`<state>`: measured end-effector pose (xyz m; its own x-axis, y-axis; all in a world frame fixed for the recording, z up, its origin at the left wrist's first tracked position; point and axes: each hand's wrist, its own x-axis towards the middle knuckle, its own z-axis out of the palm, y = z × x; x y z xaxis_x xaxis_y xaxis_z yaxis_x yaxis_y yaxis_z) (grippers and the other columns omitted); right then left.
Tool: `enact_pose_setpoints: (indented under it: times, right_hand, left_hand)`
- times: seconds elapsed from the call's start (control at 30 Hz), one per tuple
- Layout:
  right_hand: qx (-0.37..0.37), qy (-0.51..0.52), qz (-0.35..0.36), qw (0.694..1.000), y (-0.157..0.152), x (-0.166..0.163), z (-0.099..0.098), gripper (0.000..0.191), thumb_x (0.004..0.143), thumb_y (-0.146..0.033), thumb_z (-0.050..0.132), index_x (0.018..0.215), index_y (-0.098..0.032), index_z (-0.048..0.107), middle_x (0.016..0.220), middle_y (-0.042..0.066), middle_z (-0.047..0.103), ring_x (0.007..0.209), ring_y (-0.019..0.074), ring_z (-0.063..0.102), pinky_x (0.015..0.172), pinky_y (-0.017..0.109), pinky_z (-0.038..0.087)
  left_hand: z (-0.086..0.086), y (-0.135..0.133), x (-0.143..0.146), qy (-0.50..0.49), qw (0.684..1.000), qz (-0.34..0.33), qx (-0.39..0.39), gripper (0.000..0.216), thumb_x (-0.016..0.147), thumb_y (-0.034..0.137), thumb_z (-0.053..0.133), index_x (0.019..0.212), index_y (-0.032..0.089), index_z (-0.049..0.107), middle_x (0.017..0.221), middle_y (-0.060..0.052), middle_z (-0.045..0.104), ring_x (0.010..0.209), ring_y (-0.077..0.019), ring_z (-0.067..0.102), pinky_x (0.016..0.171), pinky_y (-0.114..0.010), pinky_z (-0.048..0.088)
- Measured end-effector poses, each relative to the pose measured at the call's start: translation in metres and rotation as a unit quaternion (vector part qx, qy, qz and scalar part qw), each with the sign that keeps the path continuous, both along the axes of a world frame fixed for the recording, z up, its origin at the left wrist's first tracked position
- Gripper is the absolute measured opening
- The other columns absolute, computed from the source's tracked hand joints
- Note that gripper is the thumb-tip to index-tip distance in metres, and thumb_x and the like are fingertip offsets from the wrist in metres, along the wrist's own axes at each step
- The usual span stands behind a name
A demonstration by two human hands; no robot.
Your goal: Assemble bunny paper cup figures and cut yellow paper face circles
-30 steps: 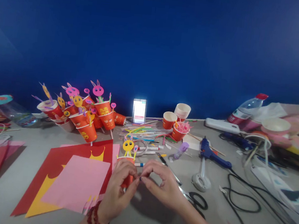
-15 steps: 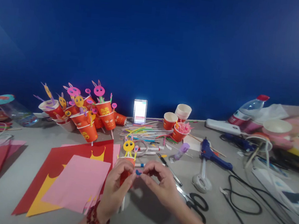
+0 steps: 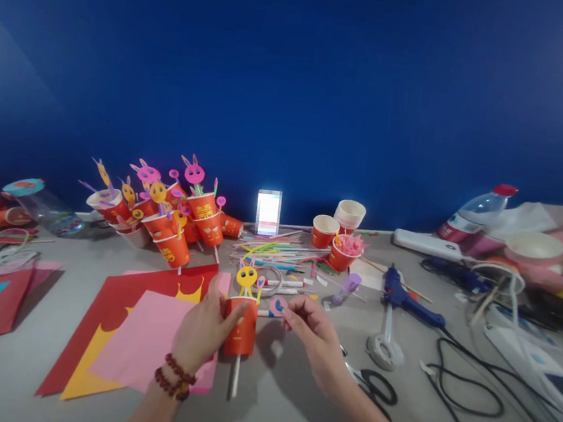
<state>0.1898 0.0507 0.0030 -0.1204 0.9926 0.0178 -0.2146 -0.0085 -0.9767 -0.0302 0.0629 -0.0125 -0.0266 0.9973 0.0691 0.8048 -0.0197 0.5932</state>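
Note:
My left hand (image 3: 205, 327) grips the left side of a red paper cup (image 3: 243, 336), its thumb across the front. A yellow paper bunny (image 3: 247, 276) rises out of the cup's top, with a small round pink paper piece (image 3: 260, 281) beside it. From the cup's bottom a white stick (image 3: 236, 377) juts down. To the right of the cup, my right hand (image 3: 315, 339) pinches a small pink paper disc (image 3: 276, 305) bearing a blue shape between thumb and finger.
Pink, yellow and red paper sheets (image 3: 134, 340) lie left. Finished bunny cups (image 3: 171, 251) cluster behind them. Pens and straws (image 3: 277, 254) are spread mid-table. Black-handled scissors (image 3: 377, 387), a tape roll (image 3: 385, 351), a blue glue gun (image 3: 413, 302) and its cable lie right.
My hands have moved apart. The left, formerly holding the blue-and-pink piece together with the right, now grips the cup's side, and the cup shows fully. The right hand keeps the pink disc.

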Motion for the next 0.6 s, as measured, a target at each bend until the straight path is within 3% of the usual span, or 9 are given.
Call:
enact_pose_setpoints:
  times: [0.07,0.2,0.3,0.4,0.47,0.6]
  right_hand:
    - [-0.025,0.019,0.042,0.999,-0.001,-0.004,-0.004,0.035,0.079,-0.052,0.075,0.076,-0.02,0.062,0.071,0.0,0.058,0.069,0.0156,0.052,0.066,0.029,0.04]
    - [-0.057,0.079,0.088,0.991,-0.004,-0.011,-0.012,0.034,0.078,-0.052,0.077,0.079,-0.021,0.063,0.077,0.002,0.063,0.075,0.0177,0.056,0.075,0.032,0.042]
    - [-0.048,0.096,0.097,0.989,-0.005,-0.013,-0.014,0.034,0.078,-0.051,0.077,0.08,-0.021,0.062,0.081,0.002,0.065,0.078,0.0182,0.057,0.077,0.033,0.042]
    - [-0.015,0.098,0.105,0.99,-0.007,-0.012,-0.01,0.032,0.081,-0.048,0.076,0.08,-0.02,0.061,0.082,0.003,0.064,0.078,0.017,0.057,0.075,0.03,0.043]
    - [0.011,0.096,0.117,0.988,-0.008,-0.01,-0.007,0.03,0.083,-0.046,0.075,0.08,-0.019,0.061,0.082,0.003,0.063,0.078,0.0162,0.057,0.074,0.029,0.043]
    - [0.061,0.06,0.141,0.986,-0.012,-0.004,-0.002,0.025,0.087,-0.042,0.071,0.084,-0.019,0.061,0.085,0.003,0.062,0.081,0.0165,0.058,0.076,0.029,0.045]
  left_hand:
    - [0.0,-0.001,0.002,-0.004,0.999,-0.013,-0.036,0.074,0.093,0.061,0.043,0.147,0.016,0.02,0.082,-0.004,0.064,0.073,-0.0284,0.069,0.06,-0.033,0.045]
    - [-0.001,-0.004,0.008,-0.076,0.997,-0.016,-0.029,0.079,0.09,0.057,0.052,0.149,0.019,0.016,0.079,-0.001,0.065,0.074,-0.028,0.069,0.062,-0.034,0.047]
    - [-0.002,-0.008,0.014,-0.197,0.98,-0.006,0.012,0.084,0.089,0.052,0.058,0.151,0.02,0.011,0.089,-0.003,0.065,0.076,-0.025,0.069,0.066,-0.036,0.052]
    - [0.0,-0.013,0.02,-0.312,0.948,-0.006,0.071,0.092,0.086,0.047,0.066,0.152,0.024,0.007,0.107,-0.007,0.063,0.091,-0.024,0.069,0.077,-0.037,0.055]
    - [0.0,-0.017,0.026,-0.36,0.929,-0.023,0.088,0.092,0.081,0.044,0.072,0.151,0.026,0.014,0.122,-0.011,0.059,0.105,-0.0262,0.066,0.086,-0.039,0.055]
    - [-0.003,-0.023,0.035,-0.407,0.91,-0.063,0.046,0.074,0.077,0.04,0.077,0.139,0.024,0.04,0.136,-0.013,0.055,0.124,-0.0314,0.056,0.103,-0.044,0.047]
